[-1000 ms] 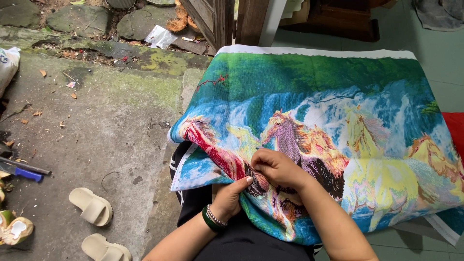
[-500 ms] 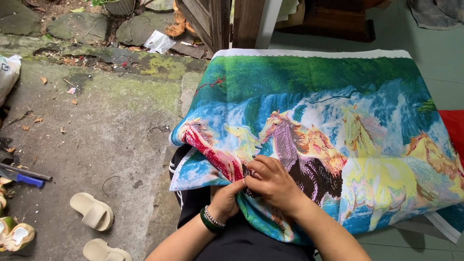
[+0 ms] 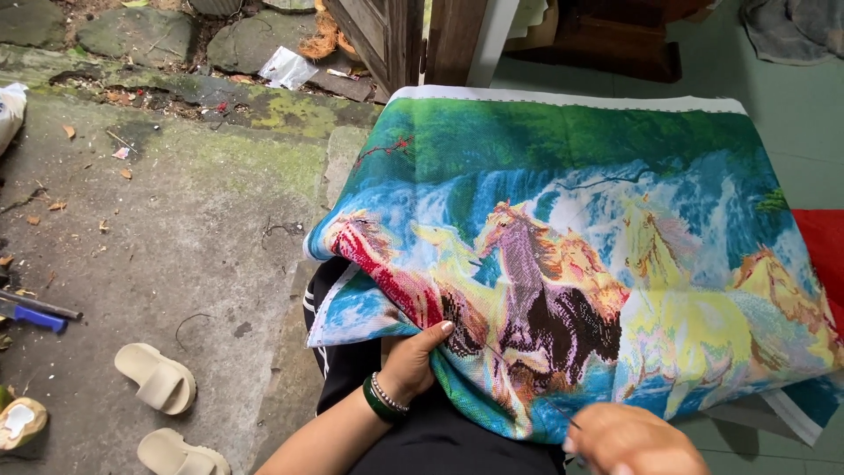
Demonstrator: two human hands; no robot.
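A large cross-stitch cloth with horses before a waterfall lies over my lap. My left hand, with a green bangle and a bead bracelet on the wrist, grips the cloth's near edge, thumb on top. My right hand is low at the frame's bottom, fingers pinched on a thin dark thread that runs taut from the dark stitched patch toward it. Whether a needle is between those fingers I cannot tell.
Two beige slippers lie on the concrete floor at lower left. A blue-handled tool and a cut coconut husk lie at the left edge. Mossy stones and a wooden door frame stand beyond. A red cloth shows at right.
My right hand has left the dark stitched patch and drawn back toward me to the lower right, pulling the thread out taut. My left hand stays gripping the cloth's edge.
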